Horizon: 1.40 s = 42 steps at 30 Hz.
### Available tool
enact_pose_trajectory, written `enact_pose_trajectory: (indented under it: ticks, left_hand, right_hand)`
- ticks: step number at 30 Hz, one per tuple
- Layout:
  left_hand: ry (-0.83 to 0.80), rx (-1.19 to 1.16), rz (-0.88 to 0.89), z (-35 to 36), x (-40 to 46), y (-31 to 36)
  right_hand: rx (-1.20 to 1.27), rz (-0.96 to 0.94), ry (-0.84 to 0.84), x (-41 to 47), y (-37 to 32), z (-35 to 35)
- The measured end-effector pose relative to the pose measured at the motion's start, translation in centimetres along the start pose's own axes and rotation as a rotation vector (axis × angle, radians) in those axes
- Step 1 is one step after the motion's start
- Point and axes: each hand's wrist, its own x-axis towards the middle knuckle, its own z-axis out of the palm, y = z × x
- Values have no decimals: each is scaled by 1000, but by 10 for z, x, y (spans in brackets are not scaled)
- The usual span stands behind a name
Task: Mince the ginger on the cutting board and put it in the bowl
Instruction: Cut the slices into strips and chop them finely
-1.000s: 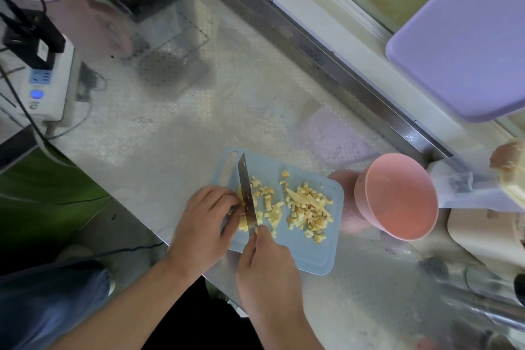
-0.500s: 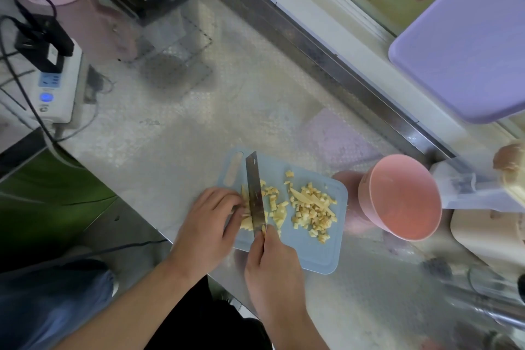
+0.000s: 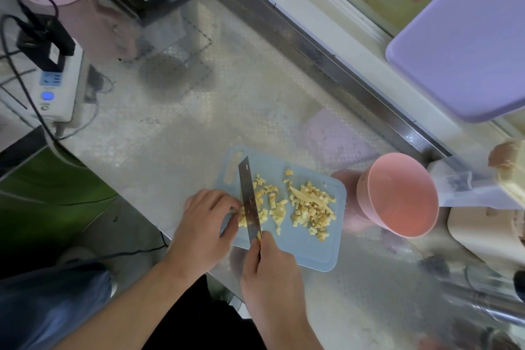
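A small blue cutting board [image 3: 304,250] lies on the steel counter, covered with yellow ginger pieces [image 3: 311,209], some diced and some still in strips. My right hand [image 3: 270,270] grips the handle of a knife [image 3: 250,202] whose blade stands edge-down across the board's left side. My left hand [image 3: 203,224] presses its fingertips on a small clump of ginger right beside the blade. A pink bowl [image 3: 397,196] stands tilted just right of the board, with nothing visible inside.
A white power strip [image 3: 56,88] with a black plug and cables sits at the far left. A lilac board [image 3: 466,37] leans at the upper right. Beige appliances [image 3: 483,224] crowd the right edge, and the counter's front edge runs close under my hands.
The knife blade has shifted slightly between cuts beside my left fingertips. My hands and the board otherwise keep their places.
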Motion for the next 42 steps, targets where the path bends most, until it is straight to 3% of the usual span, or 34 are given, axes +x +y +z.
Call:
enact_pose_trajectory:
  ticks: [11,23,42]
  left_hand:
    - [-47,-43,28,-7,-3,1]
    - [-73,35,22,-4,2,1]
    - [-62,31,-19,-5,3,-6]
  right_hand:
    - [-108,-21,-47,8,-6,9]
    - [58,-13,34,13,6,5]
    - [14,-13,-24,11,-2,13]
